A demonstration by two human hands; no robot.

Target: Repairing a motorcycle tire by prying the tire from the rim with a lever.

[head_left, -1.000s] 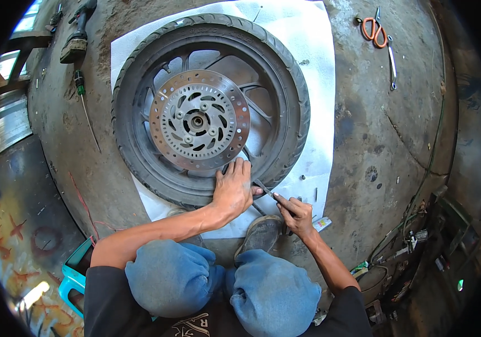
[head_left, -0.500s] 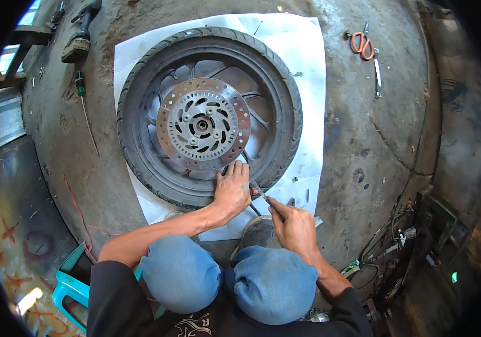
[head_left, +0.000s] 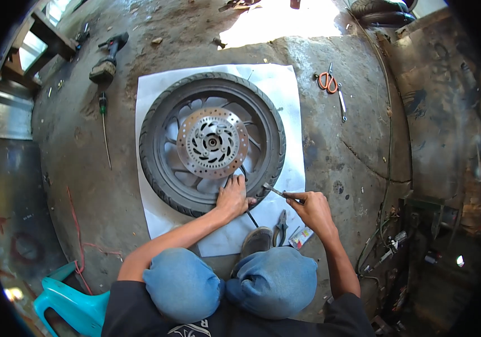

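A motorcycle wheel (head_left: 156, 168) with a black tyre lies flat on a white sheet (head_left: 149, 216), its drilled brake disc (head_left: 187, 147) facing up. My left hand (head_left: 232, 196) is closed at the wheel's near edge, fingers bent over the rim. A thin black rod (head_left: 252, 218) runs beneath this hand and sticks out past the tyre; the hand covers its middle. In my right hand (head_left: 312, 209) is a slim metal tool (head_left: 274, 190). The tool's flat end meets the tyre's near right sidewall, a little right of my left hand.
Pliers (head_left: 281, 227) and a small packet (head_left: 301, 237) lie by my shoe (head_left: 257, 240). Orange-handled scissors (head_left: 328, 81) and a wrench (head_left: 342, 104) rest at right. A screwdriver (head_left: 104, 126) and cordless drill (head_left: 108, 60) lie left. A turquoise stool (head_left: 74, 306) stands near left.
The view has tilted up, showing more floor beyond the wheel. My right hand has moved the metal tool rightward, from beside my left thumb to the tyre sidewall. My left hand stays at the rim.
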